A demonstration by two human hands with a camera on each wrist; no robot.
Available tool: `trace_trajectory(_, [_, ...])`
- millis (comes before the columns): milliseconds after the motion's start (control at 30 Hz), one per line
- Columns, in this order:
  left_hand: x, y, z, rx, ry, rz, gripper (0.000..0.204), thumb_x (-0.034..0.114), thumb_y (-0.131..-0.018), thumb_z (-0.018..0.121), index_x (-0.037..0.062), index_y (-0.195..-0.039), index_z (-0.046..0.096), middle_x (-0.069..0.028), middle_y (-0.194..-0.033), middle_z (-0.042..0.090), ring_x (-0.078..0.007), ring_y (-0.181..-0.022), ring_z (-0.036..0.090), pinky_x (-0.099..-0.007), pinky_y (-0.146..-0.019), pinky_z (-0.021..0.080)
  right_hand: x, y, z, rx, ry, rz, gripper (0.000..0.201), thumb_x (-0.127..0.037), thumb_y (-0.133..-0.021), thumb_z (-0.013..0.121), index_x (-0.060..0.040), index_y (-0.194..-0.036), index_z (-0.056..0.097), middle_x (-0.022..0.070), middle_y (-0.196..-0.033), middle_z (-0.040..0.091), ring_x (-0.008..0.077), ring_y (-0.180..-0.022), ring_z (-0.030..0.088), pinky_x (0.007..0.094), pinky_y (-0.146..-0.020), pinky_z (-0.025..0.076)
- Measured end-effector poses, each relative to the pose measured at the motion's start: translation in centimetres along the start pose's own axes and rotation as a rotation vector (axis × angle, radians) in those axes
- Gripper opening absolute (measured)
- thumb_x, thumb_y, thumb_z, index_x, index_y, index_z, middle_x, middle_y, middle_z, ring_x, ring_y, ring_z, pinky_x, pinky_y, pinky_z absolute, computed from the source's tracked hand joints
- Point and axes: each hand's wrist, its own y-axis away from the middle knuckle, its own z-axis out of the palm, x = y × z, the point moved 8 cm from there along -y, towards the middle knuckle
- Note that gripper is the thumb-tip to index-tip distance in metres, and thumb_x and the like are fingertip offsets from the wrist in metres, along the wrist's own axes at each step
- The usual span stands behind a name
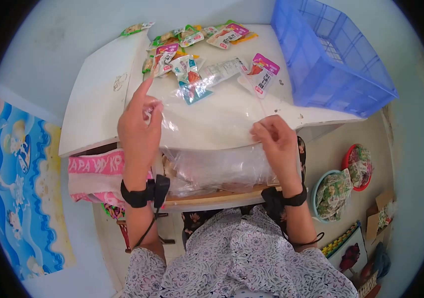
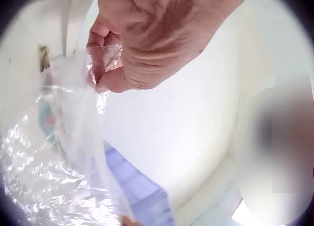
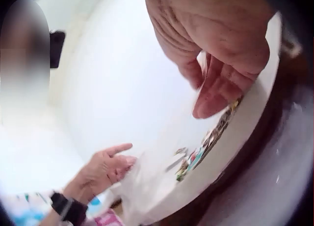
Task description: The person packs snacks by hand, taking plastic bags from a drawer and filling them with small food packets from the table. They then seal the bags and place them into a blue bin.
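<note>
A clear plastic bag (image 2: pixel 64 152) is stretched between my two hands above the front of the white table. My left hand (image 1: pixel 140 124) pinches one edge of it between thumb and finger, and its index finger points up and away. At the opposite edge, my right hand (image 1: pixel 277 139) pinches the film with thumb and fingertips, seen closely in the right wrist view. Beyond the bag lie a teal-and-white snack packet (image 1: pixel 192 82) and a purple-and-white snack packet (image 1: pixel 261 74). Several more small packets (image 1: pixel 227 36) are scattered toward the back of the table.
A blue plastic crate (image 1: pixel 341 84) stands at the table's right. Below the tabletop, an open drawer (image 1: pixel 217 171) holds clear plastic, with a pink towel (image 1: pixel 95 169) at its left. On the floor at right are a red-rimmed container (image 1: pixel 346 161), a pale-blue basin (image 1: pixel 315 191) and a cardboard box (image 1: pixel 372 223).
</note>
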Motion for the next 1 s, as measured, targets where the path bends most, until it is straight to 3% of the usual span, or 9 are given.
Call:
trace_trajectory(100, [1.7, -1.7, 0.6, 0.082, -0.336, 0.21, 0.058, -0.003, -0.088, 0.066, 0.0034, -0.144, 0.054, -0.0108, -0.105, 0.069, -0.0275, -0.094, 0.065, -0.0375, -0.087, 0.052, -5.3, 0.1, 1.1, 0.103, 0.757, -0.435, 0.021, -0.013, -0.09, 0.071, -0.0049, -0.075, 0.059, 0.007, -0.071, 0.064, 0.0265, -0.065, 0.062, 0.0401, -0.058, 0.048])
trace_trajectory(233, [4.8, -1.0, 1.6, 0.343, -0.489, 0.469, 0.047, -0.002, -0.086, 0.068, 0.0039, -0.133, 0.062, -0.0134, -0.115, 0.067, -0.0345, -0.106, 0.063, -0.0446, -0.091, 0.052, -3.7, -0.7, 2.4, 0.066, 0.767, -0.324, 0.025, -0.019, -0.087, 0.07, -0.0061, -0.07, 0.058, 0.0123, -0.068, 0.061, 0.033, -0.068, 0.062, 0.0455, -0.059, 0.049])
trace_trajectory(333, [5.6, 1.9, 4.8, 0.192, -0.265, 0.409, 0.044, -0.002, -0.085, 0.069, 0.0033, -0.129, 0.064, -0.0143, -0.115, 0.066, -0.0345, -0.109, 0.061, -0.0443, -0.092, 0.051, -2.9, -0.9, 3.6, 0.024, 0.775, -0.304, 0.026, -0.021, -0.089, 0.069, -0.0059, -0.07, 0.059, 0.0134, -0.069, 0.063, 0.0342, -0.069, 0.064, 0.0469, -0.06, 0.05])
trace_trajectory(400, [6.3, 3.9, 7.6, 0.113, -0.228, 0.48, 0.039, 0.001, -0.088, 0.07, 0.0035, -0.126, 0.065, -0.014, -0.108, 0.065, -0.0308, -0.095, 0.064, -0.0415, -0.083, 0.053, -2.5, -1.3, 4.1, -0.036, 0.806, -0.275, 0.029, -0.024, -0.09, 0.067, -0.0052, -0.07, 0.059, 0.0138, -0.069, 0.064, 0.0348, -0.069, 0.064, 0.047, -0.06, 0.05])
trace_trajectory(500, [3.0, 4.6, 11.4, -0.144, 0.093, 0.119, 0.028, 0.006, -0.089, 0.07, 0.0032, -0.117, 0.066, -0.0131, -0.102, 0.063, -0.0297, -0.089, 0.066, -0.0417, -0.074, 0.053, -1.9, -2.1, 3.8, -0.155, 0.762, -0.21, 0.029, -0.026, -0.092, 0.067, -0.0056, -0.072, 0.061, 0.0133, -0.068, 0.063, 0.0345, -0.068, 0.064, 0.0464, -0.059, 0.05])
trace_trajectory(567, [1.5, 4.4, 12.3, -0.167, 0.095, 0.065, 0.021, 0.01, -0.091, 0.07, 0.0038, -0.111, 0.066, -0.0112, -0.096, 0.063, -0.0277, -0.084, 0.067, -0.0399, -0.069, 0.052, -2.1, -3.0, 2.8, -0.267, 0.659, -0.098, 0.026, -0.026, -0.092, 0.068, -0.0061, -0.076, 0.064, 0.0135, -0.07, 0.063, 0.0339, -0.066, 0.064, 0.0456, -0.059, 0.05])
trace_trajectory(767, [1.8, 4.2, 12.5, -0.089, 0.035, 0.14, 0.02, 0.02, -0.094, 0.072, 0.0055, -0.107, 0.066, -0.0077, -0.085, 0.061, -0.0231, -0.07, 0.062, -0.0358, -0.062, 0.048, -6.2, -10.1, 0.1, 0.065, 0.795, -0.473, 0.017, -0.022, -0.095, 0.067, -0.0072, -0.103, 0.067, 0.0135, -0.1, 0.07, 0.0339, -0.096, 0.067, 0.0433, -0.074, 0.053])
trace_trajectory(867, [2.2, 4.3, 12.4, -0.076, 0.016, 0.151, 0.024, 0.023, -0.092, 0.074, 0.0057, -0.106, 0.067, -0.0076, -0.084, 0.06, -0.025, -0.072, 0.063, -0.0374, -0.063, 0.048, -2.6, -14.5, 0.5, 0.03, 0.987, -0.528, 0.04, -0.028, -0.095, 0.067, -0.0094, -0.13, 0.062, 0.0149, -0.118, 0.068, 0.0353, -0.117, 0.061, 0.0458, -0.088, 0.052])
trace_trajectory(1000, [2.2, 4.4, 12.3, -0.074, 0.033, 0.152, 0.028, 0.025, -0.088, 0.078, 0.0055, -0.105, 0.067, -0.0074, -0.083, 0.059, -0.0258, -0.073, 0.063, -0.0385, -0.063, 0.048, 1.8, -17.9, 0.5, -0.009, 1.143, -0.242, 0.077, -0.044, -0.088, 0.073, -0.0127, -0.153, 0.045, 0.0187, -0.129, 0.064, 0.0343, -0.125, 0.058, 0.048, -0.098, 0.05])
